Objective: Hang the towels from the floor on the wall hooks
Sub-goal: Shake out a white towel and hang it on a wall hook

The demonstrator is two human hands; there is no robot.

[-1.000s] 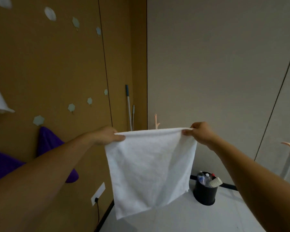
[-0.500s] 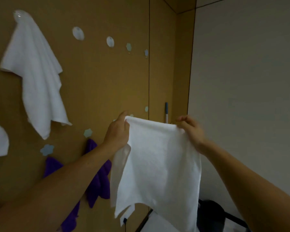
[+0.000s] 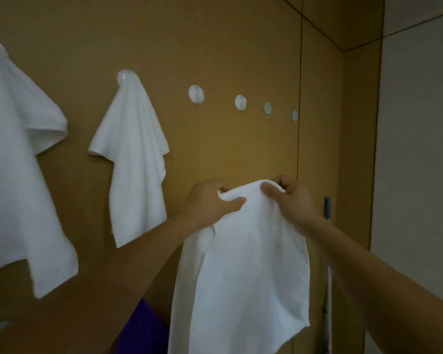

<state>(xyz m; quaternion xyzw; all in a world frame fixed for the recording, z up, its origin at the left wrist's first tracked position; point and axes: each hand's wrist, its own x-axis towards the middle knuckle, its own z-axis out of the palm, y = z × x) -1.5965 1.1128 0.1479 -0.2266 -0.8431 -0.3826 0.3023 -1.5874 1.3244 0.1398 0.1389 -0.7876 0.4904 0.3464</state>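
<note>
I hold a white towel [image 3: 243, 272] up in front of the brown wall. My left hand [image 3: 210, 200] and my right hand [image 3: 292, 200] pinch its bunched top edge close together, and the cloth hangs down below them. Above the hands, a bare white round hook [image 3: 196, 94] and a second one [image 3: 240, 102] sit on the wall, with two small pale blue hooks [image 3: 267, 108] further right. A white towel [image 3: 136, 159] hangs from a round hook [image 3: 125, 77] to the left, and another white towel [image 3: 18, 169] hangs at the far left.
A purple towel [image 3: 143, 330] hangs low on the wall under my left forearm. A blue-tipped handle [image 3: 327, 208] stands in the corner to the right, beside the pale grey side wall [image 3: 417, 149].
My view has lifted and turned left along the wall. My hands came closer together, bunching the towel's top edge, and raised it toward the row of hooks.
</note>
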